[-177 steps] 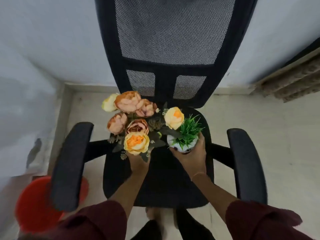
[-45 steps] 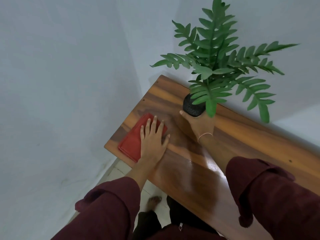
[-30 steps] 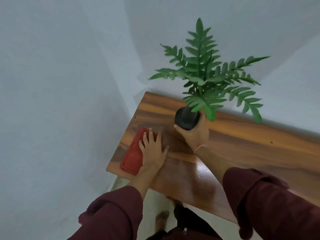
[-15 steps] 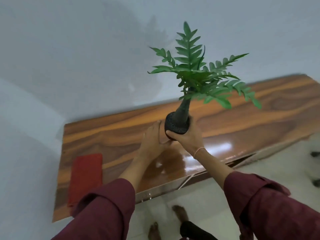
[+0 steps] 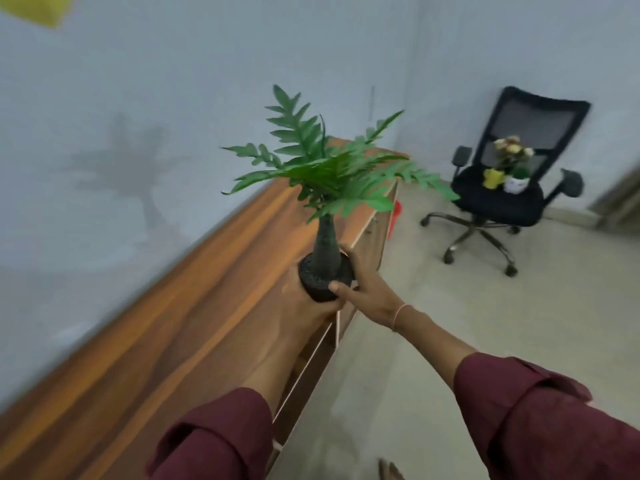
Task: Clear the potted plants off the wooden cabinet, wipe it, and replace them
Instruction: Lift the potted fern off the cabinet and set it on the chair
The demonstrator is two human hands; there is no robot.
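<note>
A long wooden cabinet [image 5: 194,306] runs along a pale wall [image 5: 138,81], from the lower left toward the room's far corner. The plant's shadow falls on that wall. A small red object [image 5: 395,216], too blurred to identify, shows on the floor [image 5: 485,323] past the cabinet's far end. A blurred yellow shape [image 5: 34,8] sits in the top left corner.

Across the floor, well apart from the cabinet, stands a black office chair [image 5: 535,123] with a mesh back. On its seat are 3 containers close together: a bunch of pale flowers [image 5: 510,150] at the back, its holder hidden; a yellow pot [image 5: 493,178] in front on the left; a white pot [image 5: 516,184] beside it with a green tuft.

In the foreground, a person in dark red sleeves holds a fern [image 5: 332,174] upright in the air, above the cabinet's front edge and touching nothing else. Its thick dark stem rises from a small round black pot [image 5: 323,282]. The left hand [image 5: 301,306], blurred, cups the pot from below and the side. The right hand [image 5: 367,289] grips its other side, thumb on the front, fingers behind the rim. The fern's spread leaves hide part of the cabinet's far end.
</note>
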